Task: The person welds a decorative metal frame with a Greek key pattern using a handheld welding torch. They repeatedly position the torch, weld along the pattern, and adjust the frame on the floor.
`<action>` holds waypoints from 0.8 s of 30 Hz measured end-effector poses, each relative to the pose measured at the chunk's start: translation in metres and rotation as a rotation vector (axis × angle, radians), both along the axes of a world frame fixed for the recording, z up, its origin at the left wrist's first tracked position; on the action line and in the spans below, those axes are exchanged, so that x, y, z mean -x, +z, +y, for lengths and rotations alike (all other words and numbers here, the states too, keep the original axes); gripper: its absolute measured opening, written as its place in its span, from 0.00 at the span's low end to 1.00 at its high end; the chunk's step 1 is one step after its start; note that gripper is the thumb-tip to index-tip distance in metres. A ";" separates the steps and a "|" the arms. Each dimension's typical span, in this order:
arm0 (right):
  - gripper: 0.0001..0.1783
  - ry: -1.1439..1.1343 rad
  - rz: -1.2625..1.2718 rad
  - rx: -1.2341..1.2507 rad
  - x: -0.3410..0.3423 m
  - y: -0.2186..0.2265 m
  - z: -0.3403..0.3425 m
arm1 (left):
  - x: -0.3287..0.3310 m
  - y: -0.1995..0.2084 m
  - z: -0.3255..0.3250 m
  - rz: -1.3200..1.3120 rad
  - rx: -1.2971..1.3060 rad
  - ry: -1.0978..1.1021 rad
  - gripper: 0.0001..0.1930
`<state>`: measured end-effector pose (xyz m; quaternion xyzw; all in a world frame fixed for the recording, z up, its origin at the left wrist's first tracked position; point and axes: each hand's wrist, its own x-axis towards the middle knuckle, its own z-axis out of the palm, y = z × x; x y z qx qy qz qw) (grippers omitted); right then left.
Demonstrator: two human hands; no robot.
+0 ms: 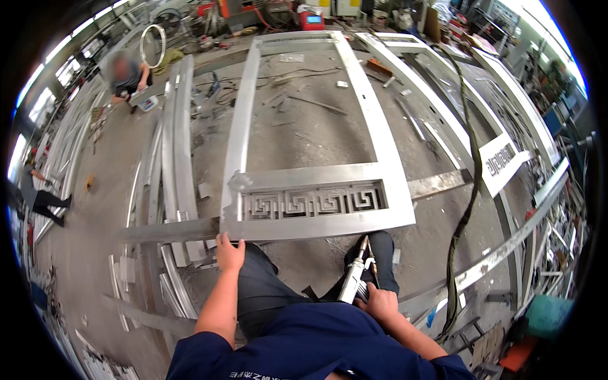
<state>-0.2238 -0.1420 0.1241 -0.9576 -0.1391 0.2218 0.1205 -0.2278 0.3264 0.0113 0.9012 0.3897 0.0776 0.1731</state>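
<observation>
A silvery metal frame (310,229) with a Greek-key fretwork panel (316,201) at its near end lies in front of me. At its near left corner, my left hand (230,253) rests with its fingers apart and their tips touching the edge. My right hand (381,303) is wrapped around a silver pistol-shaped welding gun (354,277). The gun's brass-coloured nozzle tilts up toward the frame's near edge, over my right leg, apart from the metal. Part of the handle is hidden by the fingers.
Metal bars (171,225) cross under the frame and lie to its left. A similar frame (437,104) lies at right, with a dark cable (472,152) hanging before it. One person (130,79) crouches at far left; another (41,190) is at the left edge.
</observation>
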 end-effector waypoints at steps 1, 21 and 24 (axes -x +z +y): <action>0.29 0.011 0.038 0.027 -0.003 0.005 0.001 | 0.001 -0.002 0.000 -0.010 0.012 -0.007 0.36; 0.27 -0.019 0.045 -0.058 -0.001 0.012 -0.002 | -0.004 0.003 0.000 0.081 0.047 0.012 0.37; 0.27 -0.025 0.058 -0.058 -0.001 0.012 -0.004 | -0.008 0.008 -0.003 0.103 0.081 0.021 0.37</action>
